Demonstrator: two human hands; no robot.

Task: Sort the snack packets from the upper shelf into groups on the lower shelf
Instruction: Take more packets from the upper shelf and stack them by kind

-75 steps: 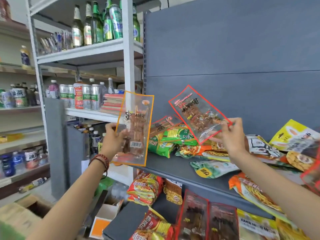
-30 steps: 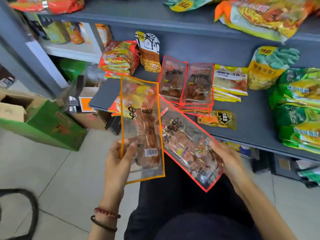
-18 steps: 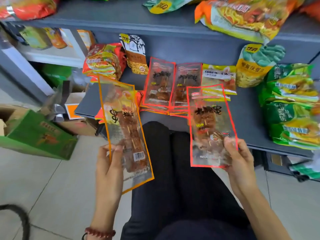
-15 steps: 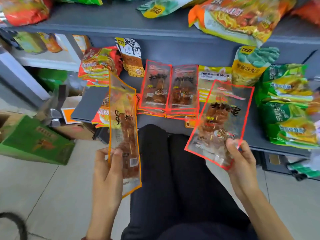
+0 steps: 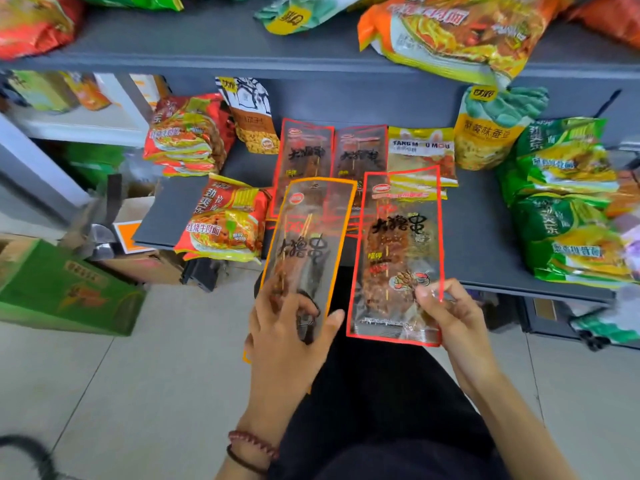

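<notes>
My left hand [image 5: 291, 337] grips the lower end of a clear, orange-edged skewer packet [image 5: 308, 244], held upright in front of the lower shelf [image 5: 481, 244]. My right hand [image 5: 450, 313] pinches the bottom right corner of a red-edged skewer packet [image 5: 398, 254], side by side with the orange one. Both hover over the front of a pile of red-edged skewer packets [image 5: 329, 154] lying on the lower shelf. The upper shelf [image 5: 214, 39] holds a large orange noodle packet [image 5: 450, 26] and other packets at the top of the view.
On the lower shelf lie red noodle packets [image 5: 225, 226], a second red stack [image 5: 187, 136], a yellow-topped packet [image 5: 420, 150], a nut bag [image 5: 254, 119], a yellow-green bag [image 5: 491, 129] and green noodle packets [image 5: 568, 209]. A green carton [image 5: 62, 289] stands on the floor at left.
Both packets came down from the upper shelf to the lower one. In the last half second my left hand moved the orange-edged packet right, beside the red-edged packet, which turned upright.
</notes>
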